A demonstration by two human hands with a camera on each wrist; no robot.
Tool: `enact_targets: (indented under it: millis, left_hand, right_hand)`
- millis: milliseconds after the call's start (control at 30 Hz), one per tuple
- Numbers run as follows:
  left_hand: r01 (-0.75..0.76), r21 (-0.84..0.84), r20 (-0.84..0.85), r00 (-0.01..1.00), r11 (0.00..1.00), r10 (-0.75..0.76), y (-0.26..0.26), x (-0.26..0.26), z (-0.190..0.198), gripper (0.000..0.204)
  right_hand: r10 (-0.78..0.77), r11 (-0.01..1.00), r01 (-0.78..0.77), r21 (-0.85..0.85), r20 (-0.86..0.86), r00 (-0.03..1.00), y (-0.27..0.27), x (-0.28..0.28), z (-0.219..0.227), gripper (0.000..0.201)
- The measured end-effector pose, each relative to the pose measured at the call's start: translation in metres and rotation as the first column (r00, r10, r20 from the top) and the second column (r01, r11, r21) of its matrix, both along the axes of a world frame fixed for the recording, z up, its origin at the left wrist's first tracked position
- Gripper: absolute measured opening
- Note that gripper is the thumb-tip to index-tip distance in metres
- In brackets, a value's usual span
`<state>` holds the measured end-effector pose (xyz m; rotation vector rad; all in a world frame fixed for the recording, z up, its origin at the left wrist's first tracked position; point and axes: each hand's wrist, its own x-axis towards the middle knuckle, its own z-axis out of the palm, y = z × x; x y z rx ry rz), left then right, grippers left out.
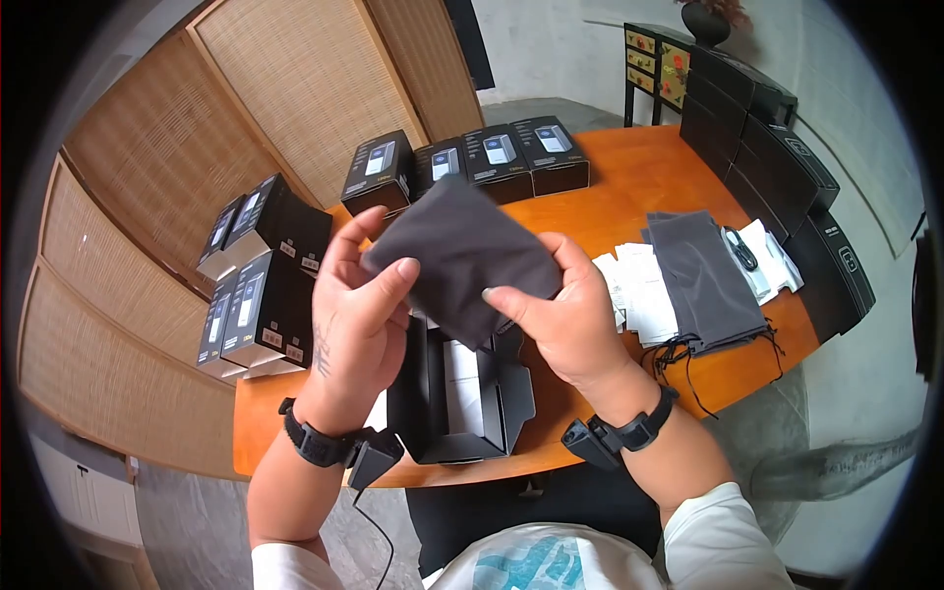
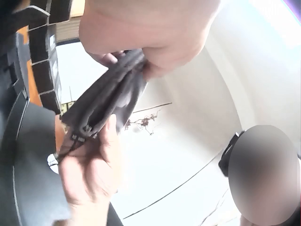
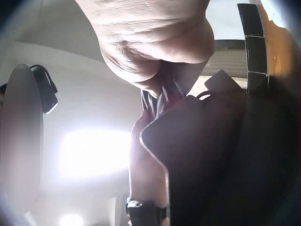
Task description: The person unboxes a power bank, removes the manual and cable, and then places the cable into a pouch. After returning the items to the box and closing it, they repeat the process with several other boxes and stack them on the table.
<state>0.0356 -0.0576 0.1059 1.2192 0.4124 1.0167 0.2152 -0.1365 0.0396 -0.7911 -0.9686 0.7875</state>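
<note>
Both hands hold a dark grey fabric pouch (image 1: 462, 251), folded flat into a rough square, up over the table. My left hand (image 1: 359, 305) pinches its left side, thumb on top and fingers behind. On the opposite side my right hand (image 1: 580, 320) grips the lower right corner, its thumb lying across the cloth. Folds of the pouch (image 2: 106, 96) and a small tag with print show in the left wrist view. Below the hands stands an open black box (image 1: 418, 428) with its flaps out. A white paper or booklet (image 1: 462, 388) lies inside, partly hidden by the pouch.
To the right lie a stack of dark drawstring pouches (image 1: 703, 285), white papers (image 1: 646, 295) and a coiled black cable (image 1: 739, 250). Printed black boxes (image 1: 499, 157) line the back, more printed boxes (image 1: 258, 305) stand at the left, and plain black boxes (image 1: 777, 167) along the right edge.
</note>
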Motion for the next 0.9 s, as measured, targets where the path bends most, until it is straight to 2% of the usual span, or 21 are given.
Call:
enact_targets:
  millis: [67,100,133,200,300,400,433,533,567,667,733,800,833,900]
  left_hand:
    - [0.191,-0.134,-0.004,0.981,0.972,-0.193,-0.002,0.001,-0.001,0.048]
    - [0.187,-0.153,-0.144,0.967,0.97,-0.209,-0.005,0.002,-0.006,0.038]
    - [0.163,-0.061,-0.274,0.946,0.985,-0.174,-0.01,0.002,-0.011,0.03]
    - [0.117,0.112,-0.425,0.903,0.987,-0.059,-0.011,0.0,-0.006,0.026]
    - [0.156,0.192,-0.382,0.921,0.969,-0.072,-0.002,-0.007,0.001,0.024]
    - [0.213,0.239,-0.453,0.887,0.947,-0.085,0.004,-0.021,0.002,0.025]
    - [0.175,0.254,-0.417,0.907,0.951,-0.055,0.004,-0.021,-0.003,0.027]
    - [0.177,0.08,-0.42,0.898,0.981,-0.128,0.0,-0.029,-0.001,0.026]
    - [0.172,0.11,-0.371,0.921,0.979,-0.12,-0.004,-0.024,0.0,0.025]
    - [0.267,-0.057,-0.294,0.916,0.962,-0.272,0.002,-0.033,-0.004,0.026]
    - [0.385,-0.08,-0.212,0.895,0.92,-0.393,0.01,-0.04,-0.012,0.025]
    - [0.475,-0.073,-0.156,0.863,0.877,-0.48,0.015,-0.042,-0.016,0.023]
    - [0.468,-0.14,-0.144,0.862,0.872,-0.486,0.012,-0.041,-0.012,0.025]
    - [0.448,-0.274,-0.12,0.862,0.851,-0.492,0.003,-0.038,0.004,0.035]
  right_hand:
    - [0.081,0.995,-0.062,0.084,-0.236,0.968,0.002,-0.002,0.002,0.045]
    - [0.118,0.989,-0.091,0.113,-0.268,0.956,0.002,-0.002,0.003,0.045]
    - [0.121,0.988,-0.097,0.117,-0.222,0.967,0.002,-0.002,0.001,0.044]
    - [0.127,0.986,-0.11,0.125,-0.131,0.983,0.001,0.0,-0.001,0.042]
    - [0.37,0.928,-0.354,0.114,-0.372,0.851,-0.007,0.009,0.013,0.04]
    - [0.382,0.924,-0.36,0.129,-0.291,0.877,-0.002,0.009,0.002,0.041]
    - [0.385,0.922,-0.344,0.178,-0.309,0.87,0.0,0.005,-0.001,0.036]
    - [0.491,0.862,-0.499,0.087,-0.389,0.78,-0.001,0.013,-0.01,0.025]
    - [0.495,0.86,-0.502,0.091,-0.382,0.78,0.0,0.012,-0.009,0.024]
    - [0.498,0.859,-0.503,0.094,-0.381,0.779,0.003,0.012,-0.005,0.026]
    - [0.488,0.862,-0.499,0.088,-0.407,0.772,0.004,0.013,-0.008,0.03]
    - [0.442,0.895,-0.434,0.099,-0.317,0.839,0.005,0.01,-0.008,0.033]
    - [0.415,0.91,-0.401,0.107,-0.271,0.869,0.005,0.009,-0.009,0.034]
    - [0.221,0.972,-0.224,0.077,0.046,0.974,0.004,0.01,-0.009,0.032]
